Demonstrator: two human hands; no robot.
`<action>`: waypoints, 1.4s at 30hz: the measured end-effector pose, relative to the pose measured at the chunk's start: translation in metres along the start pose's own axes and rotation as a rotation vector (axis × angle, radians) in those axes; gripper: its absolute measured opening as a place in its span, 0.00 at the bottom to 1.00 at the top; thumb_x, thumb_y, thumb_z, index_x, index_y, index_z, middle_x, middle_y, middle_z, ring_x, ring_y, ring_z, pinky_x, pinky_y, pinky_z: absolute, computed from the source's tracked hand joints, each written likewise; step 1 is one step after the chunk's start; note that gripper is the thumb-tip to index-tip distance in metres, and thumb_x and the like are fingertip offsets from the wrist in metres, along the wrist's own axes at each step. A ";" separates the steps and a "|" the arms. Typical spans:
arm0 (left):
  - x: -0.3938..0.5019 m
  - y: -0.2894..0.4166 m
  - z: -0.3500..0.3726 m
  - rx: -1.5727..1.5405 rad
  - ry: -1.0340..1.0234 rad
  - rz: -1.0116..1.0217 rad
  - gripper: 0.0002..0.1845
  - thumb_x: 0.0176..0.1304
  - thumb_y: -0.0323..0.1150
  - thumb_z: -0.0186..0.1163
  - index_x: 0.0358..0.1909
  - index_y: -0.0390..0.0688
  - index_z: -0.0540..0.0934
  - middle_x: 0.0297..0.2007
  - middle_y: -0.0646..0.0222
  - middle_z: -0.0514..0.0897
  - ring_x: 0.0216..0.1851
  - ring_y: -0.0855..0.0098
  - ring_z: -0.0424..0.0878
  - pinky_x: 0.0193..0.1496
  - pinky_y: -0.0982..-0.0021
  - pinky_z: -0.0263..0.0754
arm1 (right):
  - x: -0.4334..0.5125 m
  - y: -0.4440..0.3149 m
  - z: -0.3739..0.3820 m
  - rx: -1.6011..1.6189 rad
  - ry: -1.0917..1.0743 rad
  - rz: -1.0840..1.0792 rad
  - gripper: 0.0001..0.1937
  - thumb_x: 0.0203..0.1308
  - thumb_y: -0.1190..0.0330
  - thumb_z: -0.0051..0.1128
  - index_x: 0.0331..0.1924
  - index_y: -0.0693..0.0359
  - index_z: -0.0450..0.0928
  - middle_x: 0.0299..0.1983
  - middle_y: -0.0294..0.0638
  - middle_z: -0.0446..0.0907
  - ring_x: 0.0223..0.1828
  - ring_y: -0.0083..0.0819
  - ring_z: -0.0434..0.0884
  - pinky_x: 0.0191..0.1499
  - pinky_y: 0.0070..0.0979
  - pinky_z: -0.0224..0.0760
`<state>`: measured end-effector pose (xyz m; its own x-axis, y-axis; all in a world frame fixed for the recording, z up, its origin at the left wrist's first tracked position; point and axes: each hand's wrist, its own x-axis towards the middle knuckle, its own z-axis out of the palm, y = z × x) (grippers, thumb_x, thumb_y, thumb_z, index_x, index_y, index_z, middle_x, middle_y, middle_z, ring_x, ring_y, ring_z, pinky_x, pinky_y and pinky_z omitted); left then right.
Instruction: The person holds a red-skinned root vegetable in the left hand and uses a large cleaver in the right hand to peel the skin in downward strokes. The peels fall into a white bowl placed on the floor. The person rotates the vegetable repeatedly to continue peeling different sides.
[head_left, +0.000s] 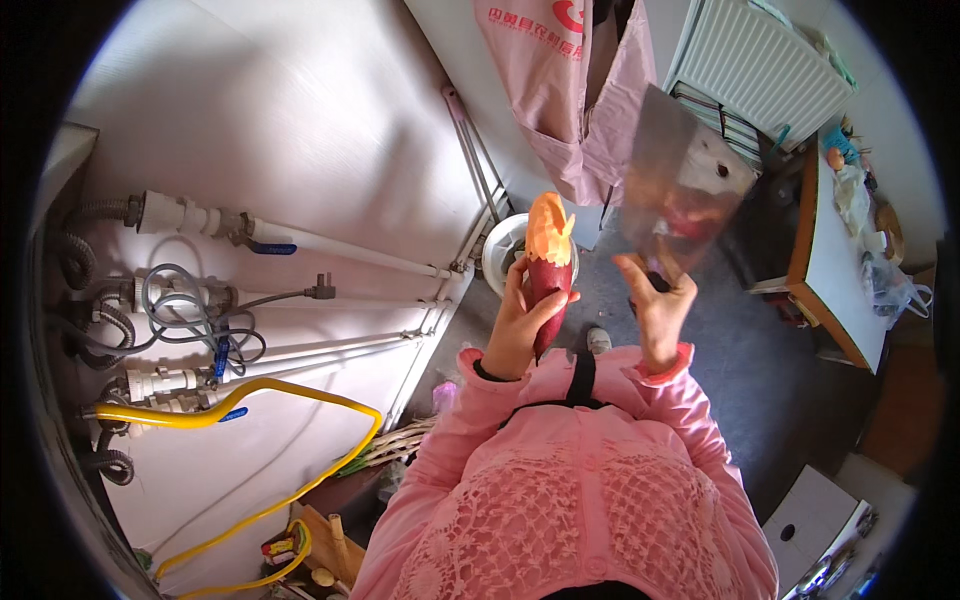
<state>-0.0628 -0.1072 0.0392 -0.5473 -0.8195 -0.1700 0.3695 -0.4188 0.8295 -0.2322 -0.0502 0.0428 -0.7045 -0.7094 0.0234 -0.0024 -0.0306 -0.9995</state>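
My left hand (520, 324) grips a sweet potato (550, 281) by its lower half, holding it almost upright. Its upper end is peeled to orange flesh, with a flap sticking out at the side; dark red skin covers the lower part. In my right hand (660, 304) is a cleaver (667, 169), its broad blade raised and blurred. Most of the dark handle is hidden by my fingers. The blade stands to the right of the sweet potato, apart from it. Behind the sweet potato is a white bucket (491, 251) on the floor, partly covered by it and my hand.
Pipes with valves (337, 281) and a yellow hose (300, 384) run along the left wall. A pink apron (555, 127) hangs ahead. At right stand a white-topped table (844, 255) bearing bags and a radiator (765, 71). Green onions (390, 442) lie at lower left.
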 end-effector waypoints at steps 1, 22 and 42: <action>-0.004 -0.001 0.002 -0.003 0.014 0.004 0.34 0.67 0.24 0.61 0.70 0.40 0.56 0.62 0.60 0.72 0.61 0.69 0.74 0.63 0.61 0.74 | -0.001 -0.015 0.013 0.086 -0.001 -0.013 0.15 0.56 0.76 0.72 0.47 0.71 0.82 0.32 0.31 0.85 0.27 0.10 0.70 0.31 0.13 0.64; -0.057 -0.007 -0.024 -0.311 0.227 -0.042 0.27 0.71 0.35 0.57 0.69 0.43 0.65 0.56 0.68 0.78 0.53 0.71 0.80 0.50 0.70 0.80 | 0.021 0.000 0.037 0.012 -0.258 -0.157 0.09 0.53 0.80 0.71 0.37 0.70 0.82 0.30 0.31 0.84 0.25 0.11 0.68 0.28 0.13 0.60; -0.125 0.002 -0.016 -0.352 0.514 0.110 0.31 0.73 0.38 0.56 0.75 0.49 0.59 0.60 0.71 0.75 0.54 0.75 0.77 0.49 0.72 0.80 | 0.044 0.044 0.069 -0.258 -0.556 -0.196 0.09 0.63 0.66 0.66 0.40 0.64 0.86 0.18 0.38 0.76 0.20 0.17 0.69 0.24 0.23 0.62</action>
<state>0.0181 -0.0116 0.0538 -0.0939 -0.9117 -0.4000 0.6761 -0.3533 0.6466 -0.2146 -0.1310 0.0016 -0.2007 -0.9691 0.1434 -0.3134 -0.0752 -0.9467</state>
